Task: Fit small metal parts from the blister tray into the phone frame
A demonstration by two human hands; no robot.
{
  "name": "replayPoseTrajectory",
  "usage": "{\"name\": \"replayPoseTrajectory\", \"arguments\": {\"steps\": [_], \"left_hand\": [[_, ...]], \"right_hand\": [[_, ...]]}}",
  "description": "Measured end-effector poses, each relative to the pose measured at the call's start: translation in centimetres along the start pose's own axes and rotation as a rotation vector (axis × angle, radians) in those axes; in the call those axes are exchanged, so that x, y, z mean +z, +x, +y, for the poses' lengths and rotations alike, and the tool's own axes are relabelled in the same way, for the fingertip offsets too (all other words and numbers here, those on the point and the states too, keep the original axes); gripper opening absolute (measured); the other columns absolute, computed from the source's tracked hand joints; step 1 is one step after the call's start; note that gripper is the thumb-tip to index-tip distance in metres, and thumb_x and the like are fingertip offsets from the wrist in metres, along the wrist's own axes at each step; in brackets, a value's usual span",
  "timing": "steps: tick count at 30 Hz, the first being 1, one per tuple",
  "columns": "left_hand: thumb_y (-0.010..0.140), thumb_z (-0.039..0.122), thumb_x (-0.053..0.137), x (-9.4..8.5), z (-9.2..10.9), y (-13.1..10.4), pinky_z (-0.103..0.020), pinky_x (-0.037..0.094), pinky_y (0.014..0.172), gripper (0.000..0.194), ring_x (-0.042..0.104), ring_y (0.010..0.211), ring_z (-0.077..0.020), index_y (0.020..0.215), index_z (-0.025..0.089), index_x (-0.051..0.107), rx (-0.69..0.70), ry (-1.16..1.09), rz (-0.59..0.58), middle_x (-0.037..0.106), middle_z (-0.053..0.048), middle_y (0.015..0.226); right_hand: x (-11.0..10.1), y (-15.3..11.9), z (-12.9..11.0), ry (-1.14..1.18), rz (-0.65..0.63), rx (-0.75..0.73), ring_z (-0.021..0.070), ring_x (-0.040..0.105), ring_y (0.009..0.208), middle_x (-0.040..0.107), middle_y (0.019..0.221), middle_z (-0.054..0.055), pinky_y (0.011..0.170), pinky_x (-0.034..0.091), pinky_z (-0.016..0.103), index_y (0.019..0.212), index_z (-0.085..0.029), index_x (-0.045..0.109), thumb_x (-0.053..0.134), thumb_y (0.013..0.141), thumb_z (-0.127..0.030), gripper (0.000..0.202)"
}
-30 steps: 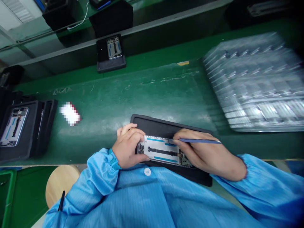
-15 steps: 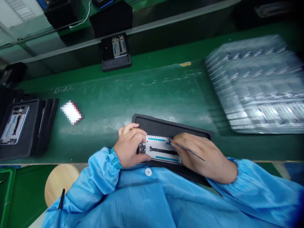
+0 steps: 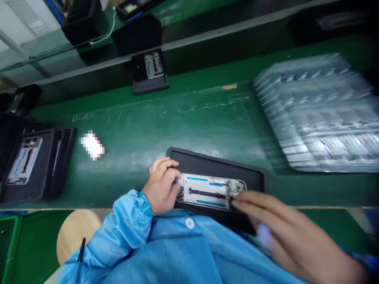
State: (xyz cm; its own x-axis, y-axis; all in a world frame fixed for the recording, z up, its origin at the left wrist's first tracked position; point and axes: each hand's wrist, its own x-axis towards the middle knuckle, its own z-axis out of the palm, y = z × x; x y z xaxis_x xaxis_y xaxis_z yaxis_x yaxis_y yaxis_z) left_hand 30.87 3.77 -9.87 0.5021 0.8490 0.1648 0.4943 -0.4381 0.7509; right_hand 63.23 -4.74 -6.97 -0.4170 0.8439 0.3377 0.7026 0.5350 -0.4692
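An opened phone frame (image 3: 219,202) lies across a black foam tray (image 3: 237,165), with blue strips and a dark flex cable along its middle. My left hand (image 3: 162,185) grips its left end between thumb and fingers. At the opposite end, my right hand (image 3: 275,221) has its fingers drawn together, the tips at the frame's lower right part by the board. Motion blurs this hand, and what it pinches, if anything, is hidden. A blurred purple patch (image 3: 264,236) shows beside its fingers.
Stacked clear plastic trays (image 3: 322,118) stand on the right. To the left are black trays (image 3: 41,189) with another phone frame (image 3: 25,161). A further phone frame (image 3: 154,65) rests in a tray at the back. A pixelated white and red item (image 3: 93,145) lies on the green bench.
My right hand has moved right and down from the frame's middle to its right end, uncovering the board there. The thin metal tool it held no longer shows. My left hand keeps its grip.
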Motion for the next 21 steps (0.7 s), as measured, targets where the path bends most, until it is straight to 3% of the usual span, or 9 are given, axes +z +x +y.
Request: {"name": "replayPoseTrajectory", "arguments": {"steps": [3,6,10,13,16,18,21], "left_hand": [[0.087,0.004,0.064,0.7,-0.2,-0.2,-0.063,0.047,0.131,0.032,0.053,0.154,-0.0348,0.112,0.025,0.065,-0.014,-0.007,0.074,0.062,-0.013,0.152],[0.083,0.0,0.061,1.3,-0.7,-0.1,-0.06,0.053,0.127,0.036,0.06,0.148,-0.0321,0.109,0.026,0.064,-0.054,-0.044,0.162,0.061,-0.013,0.151],[0.083,-0.002,0.056,1.0,-1.7,0.3,-0.056,0.056,0.123,0.038,0.063,0.146,-0.0293,0.108,0.026,0.063,-0.134,-0.111,0.363,0.061,-0.013,0.151],[0.089,0.003,0.057,-0.6,-2.7,0.6,-0.054,0.056,0.118,0.029,0.065,0.141,-0.0292,0.108,0.025,0.062,-0.187,-0.111,0.581,0.063,-0.013,0.147],[0.094,0.01,0.06,-2.4,-4.0,0.9,-0.054,0.055,0.114,0.021,0.068,0.133,-0.0294,0.108,0.025,0.061,-0.216,-0.083,0.739,0.066,-0.013,0.142],[0.092,0.011,0.061,-3.0,-4.7,1.3,-0.057,0.055,0.114,0.02,0.069,0.129,-0.0301,0.106,0.025,0.061,-0.219,-0.053,0.773,0.068,-0.013,0.139],[0.088,0.01,0.062,-2.6,-5.3,1.9,-0.061,0.057,0.114,0.022,0.07,0.129,-0.0324,0.103,0.025,0.062,-0.211,-0.009,0.76,0.071,-0.012,0.131]], "right_hand": [[2.0,-0.3,-1.1,-0.129,-0.103,-0.137,0.0286,0.084,0.095,0.084,0.12,0.011,0.079,0.071,0.043,0.129,-0.024,0.076,0.067,0.103,-0.026,0.027],[4.1,0.9,-1.5,-0.214,-0.08,-0.175,0.0218,0.079,0.078,0.083,0.105,0.006,0.074,0.067,0.037,0.117,-0.023,0.074,0.06,0.099,-0.01,0.026],[4.5,4.6,0.8,-0.261,-0.078,-0.24,0.0184,0.076,0.076,0.082,0.104,0.004,0.074,0.063,0.033,0.119,-0.024,0.075,0.056,0.09,-0.001,0.041],[2.6,10.6,5.2,-0.275,-0.113,-0.29,0.02,0.078,0.085,0.082,0.11,0.007,0.08,0.063,0.033,0.123,-0.022,0.075,0.057,0.094,-0.006,0.038],[-0.4,19.3,11.3,-0.344,-0.112,-0.258,0.0245,0.08,0.096,0.083,0.117,0.011,0.088,0.063,0.038,0.125,-0.021,0.076,0.061,0.101,-0.018,0.028],[-2.2,25.1,15.6,-0.391,-0.078,-0.225,0.0284,0.08,0.105,0.083,0.126,0.015,0.094,0.062,0.041,0.129,-0.018,0.077,0.062,0.101,-0.022,0.032],[-4.1,31.8,21.6,-0.403,-0.02,-0.209,0.0278,0.079,0.098,0.083,0.121,0.017,0.086,0.06,0.039,0.12,-0.015,0.081,0.067,0.096,-0.021,0.028]]}}
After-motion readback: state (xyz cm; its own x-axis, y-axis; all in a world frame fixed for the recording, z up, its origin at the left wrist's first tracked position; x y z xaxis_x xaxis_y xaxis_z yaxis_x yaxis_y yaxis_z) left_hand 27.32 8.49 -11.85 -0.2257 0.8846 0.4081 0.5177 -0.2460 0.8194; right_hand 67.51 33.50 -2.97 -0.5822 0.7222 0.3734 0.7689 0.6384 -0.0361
